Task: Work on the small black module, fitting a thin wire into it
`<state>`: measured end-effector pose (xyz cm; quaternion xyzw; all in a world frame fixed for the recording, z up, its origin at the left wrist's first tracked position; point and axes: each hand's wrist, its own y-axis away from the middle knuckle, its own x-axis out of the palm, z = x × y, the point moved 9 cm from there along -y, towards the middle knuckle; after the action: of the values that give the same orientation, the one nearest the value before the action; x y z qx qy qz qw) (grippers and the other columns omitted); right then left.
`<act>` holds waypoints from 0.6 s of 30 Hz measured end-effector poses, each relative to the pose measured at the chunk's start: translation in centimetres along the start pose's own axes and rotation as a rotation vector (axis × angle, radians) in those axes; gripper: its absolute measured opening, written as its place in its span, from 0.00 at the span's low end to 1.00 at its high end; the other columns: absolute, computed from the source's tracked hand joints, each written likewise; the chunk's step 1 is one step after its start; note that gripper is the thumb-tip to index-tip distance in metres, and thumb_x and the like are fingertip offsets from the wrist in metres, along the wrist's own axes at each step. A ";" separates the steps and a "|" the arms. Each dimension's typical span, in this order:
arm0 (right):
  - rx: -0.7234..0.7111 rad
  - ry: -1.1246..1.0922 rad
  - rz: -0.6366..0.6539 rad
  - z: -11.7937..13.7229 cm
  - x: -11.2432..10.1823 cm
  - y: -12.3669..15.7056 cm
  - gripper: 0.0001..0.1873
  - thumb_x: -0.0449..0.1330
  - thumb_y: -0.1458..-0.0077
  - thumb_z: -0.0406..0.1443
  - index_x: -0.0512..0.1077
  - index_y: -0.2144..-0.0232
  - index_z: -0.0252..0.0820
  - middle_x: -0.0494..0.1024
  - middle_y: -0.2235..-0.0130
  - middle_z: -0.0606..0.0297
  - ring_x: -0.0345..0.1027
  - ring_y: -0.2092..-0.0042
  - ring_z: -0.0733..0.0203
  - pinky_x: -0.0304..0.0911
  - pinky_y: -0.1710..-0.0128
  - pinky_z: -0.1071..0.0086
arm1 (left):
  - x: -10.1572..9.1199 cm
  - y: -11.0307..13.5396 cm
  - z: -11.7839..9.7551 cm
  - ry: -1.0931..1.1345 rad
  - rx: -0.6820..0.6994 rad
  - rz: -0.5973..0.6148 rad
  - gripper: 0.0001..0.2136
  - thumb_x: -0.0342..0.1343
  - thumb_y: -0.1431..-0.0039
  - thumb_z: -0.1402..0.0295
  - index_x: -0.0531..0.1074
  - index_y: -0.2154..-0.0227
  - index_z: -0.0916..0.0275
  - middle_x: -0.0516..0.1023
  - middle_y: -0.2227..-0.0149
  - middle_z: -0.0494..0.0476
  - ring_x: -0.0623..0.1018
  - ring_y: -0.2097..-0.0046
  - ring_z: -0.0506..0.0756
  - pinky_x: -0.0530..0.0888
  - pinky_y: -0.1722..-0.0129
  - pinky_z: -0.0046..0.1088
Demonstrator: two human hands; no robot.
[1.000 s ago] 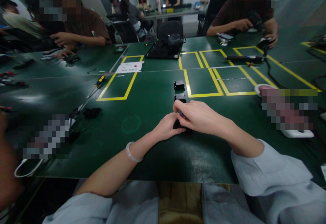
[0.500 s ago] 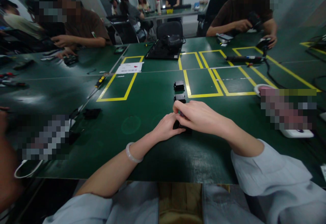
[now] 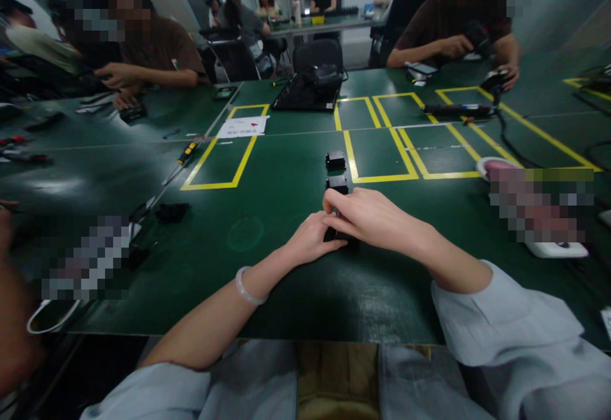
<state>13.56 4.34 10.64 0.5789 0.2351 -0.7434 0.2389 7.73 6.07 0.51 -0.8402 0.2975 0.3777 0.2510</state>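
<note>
In the head view, my left hand (image 3: pixel 311 239) rests low over the green table, its thumb and fingers closed round a small black box-shaped part (image 3: pixel 330 235). From the other side my right hand (image 3: pixel 377 217) reaches over the same part, fingers bent and pinched at its top. Most of the part is hidden by my fingers, so I cannot make out its details. Just beyond my knuckles lies a similar black block (image 3: pixel 337 182) with small tabs at its ends. Behind that one sits another such block (image 3: pixel 335 160), in line with it.
Yellow tape outlines (image 3: pixel 382 179) mark the green table (image 3: pixel 286 305). A yellow-black screwdriver (image 3: pixel 188 153) and a paper sheet (image 3: pixel 243 126) lie left; a pink-screened phone (image 3: pixel 556 249) lies right. Co-workers sit across the table, and a person's arm (image 3: pixel 16 318) shows at the left edge.
My right fingers have shifted slightly over the black part. My left hand stays in place, and the two blocks beyond have not moved.
</note>
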 end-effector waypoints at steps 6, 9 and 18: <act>-0.014 0.003 0.007 0.2 -0.2 0.2 0.08 0.48 0.39 0.35 0.64 0.59 0.42 0.71 0.72 0.66 0.59 0.72 0.63 0.44 0.71 0.70 | 0.0 0.0 -0.1 -0.011 0.003 0.009 0.17 0.58 0.42 0.56 0.70 0.56 0.62 0.75 0.54 0.61 0.74 0.50 0.64 0.71 0.50 0.44; -0.018 -0.012 0.001 0.4 -0.3 0.2 0.08 0.49 0.39 0.37 0.63 0.58 0.42 0.71 0.71 0.66 0.60 0.72 0.63 0.44 0.72 0.70 | -0.1 0.0 -0.1 -0.008 -0.001 0.003 0.17 0.58 0.42 0.56 0.70 0.55 0.61 0.75 0.54 0.61 0.74 0.50 0.64 0.71 0.50 0.43; -0.031 -0.011 0.016 0.1 0.0 0.1 0.09 0.46 0.37 0.36 0.63 0.58 0.42 0.72 0.71 0.66 0.61 0.71 0.62 0.45 0.72 0.70 | -0.1 0.0 -0.2 -0.009 -0.008 0.012 0.17 0.59 0.42 0.57 0.69 0.55 0.62 0.74 0.52 0.62 0.73 0.49 0.65 0.71 0.49 0.44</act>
<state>13.52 4.16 10.61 0.5730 0.2407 -0.7408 0.2548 7.79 6.00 0.72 -0.8376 0.2997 0.3842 0.2470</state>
